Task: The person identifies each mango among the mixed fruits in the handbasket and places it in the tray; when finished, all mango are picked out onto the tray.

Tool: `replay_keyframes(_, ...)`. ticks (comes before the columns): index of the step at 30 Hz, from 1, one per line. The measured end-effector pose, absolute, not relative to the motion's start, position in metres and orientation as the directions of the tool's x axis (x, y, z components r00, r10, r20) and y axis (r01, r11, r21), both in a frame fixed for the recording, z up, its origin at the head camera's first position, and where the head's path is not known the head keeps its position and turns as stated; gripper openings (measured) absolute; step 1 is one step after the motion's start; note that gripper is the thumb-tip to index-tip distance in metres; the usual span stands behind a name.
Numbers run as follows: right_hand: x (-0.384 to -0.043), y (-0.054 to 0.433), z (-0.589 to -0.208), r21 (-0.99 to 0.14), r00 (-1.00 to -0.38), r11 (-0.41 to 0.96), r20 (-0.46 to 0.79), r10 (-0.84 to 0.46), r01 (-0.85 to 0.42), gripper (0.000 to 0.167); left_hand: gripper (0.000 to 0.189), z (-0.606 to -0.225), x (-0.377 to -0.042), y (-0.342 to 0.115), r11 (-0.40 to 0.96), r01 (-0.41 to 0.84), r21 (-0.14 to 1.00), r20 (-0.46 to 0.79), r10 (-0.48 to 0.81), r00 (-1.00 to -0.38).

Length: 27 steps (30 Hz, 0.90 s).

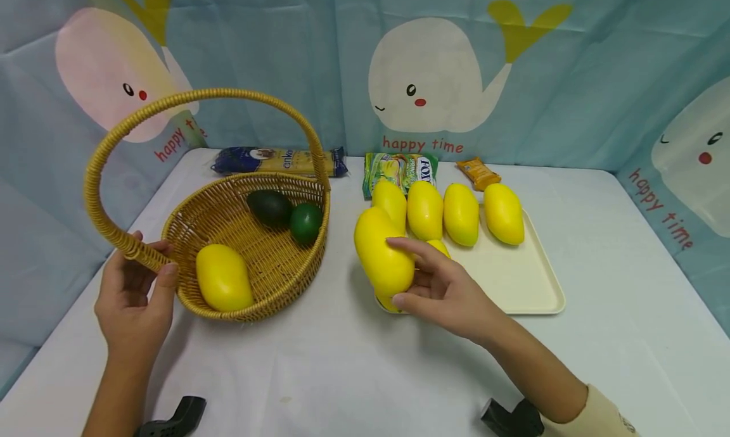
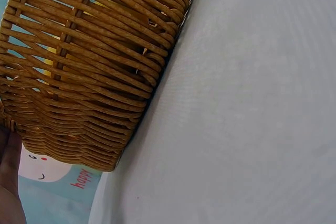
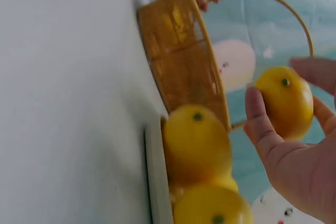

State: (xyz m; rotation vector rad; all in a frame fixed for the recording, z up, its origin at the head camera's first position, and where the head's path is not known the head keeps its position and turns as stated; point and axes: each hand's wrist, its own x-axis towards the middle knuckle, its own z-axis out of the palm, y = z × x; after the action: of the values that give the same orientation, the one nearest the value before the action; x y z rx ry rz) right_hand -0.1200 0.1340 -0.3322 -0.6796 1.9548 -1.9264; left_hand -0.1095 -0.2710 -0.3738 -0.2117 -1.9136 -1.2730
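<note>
My left hand grips the lower end of the handle of a wicker basket, at its left rim. Inside the basket lie one yellow mango and two dark green fruits that look like avocados. My right hand holds another mango between thumb and fingers, raised over the left part of a cream tray. In the right wrist view this held mango shows a green stem spot. Several more mangoes lie on the tray, some partly hidden behind the right hand.
Along the back lie a blue and yellow pasta bag, a green packet and a small orange packet. A blue curtain with whale prints hangs behind the white table. The basket's tall handle arches above it.
</note>
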Motion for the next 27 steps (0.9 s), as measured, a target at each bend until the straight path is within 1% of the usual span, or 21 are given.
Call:
replay_keyframes(3,-0.12,0.15,-0.335,-0.994,-0.855,-0.016,0.105,-0.507,-0.113,0.064,0.053,-0.372,-0.109,-0.269,0.488,0.522,0.699,0.693,-0.283,-0.663)
replay_keyframes(7,-0.12,0.171,-0.338,-0.99,-0.882,0.029,0.111,-0.457,-0.14,0.055,0.053,-0.372,-0.109,-0.269,0.496,0.521,0.695,0.696,-0.279,-0.662)
replay_keyframes(11,-0.119,0.19,-0.338,-0.978,-0.909,0.1,0.128,-0.397,-0.181,0.055,0.054,-0.375,-0.11,-0.272,0.496,0.523,0.694,0.697,-0.277,-0.662)
replay_keyframes(14,-0.117,0.202,-0.337,-0.973,-0.927,0.132,0.131,-0.35,-0.188,0.055,0.054,-0.377,-0.111,-0.273,0.497,0.521,0.694,0.696,-0.276,-0.663)
replay_keyframes(18,-0.115,0.217,-0.336,-0.97,-0.946,0.168,0.117,-0.301,-0.173,0.055,0.055,-0.38,-0.112,-0.275,0.494,0.525,0.694,0.697,-0.276,-0.662)
replay_keyframes(23,-0.114,0.239,-0.335,-0.974,-0.956,0.188,0.071,-0.283,-0.128,0.054,0.055,-0.383,-0.113,-0.278,0.487,0.531,0.693,0.7,-0.279,-0.657)
replay_keyframes(27,-0.115,0.254,-0.335,-0.96,-0.957,0.263,0.02,-0.29,-0.1,0.054,0.054,-0.383,-0.113,-0.278,0.471,0.544,0.694,0.702,-0.277,-0.656)
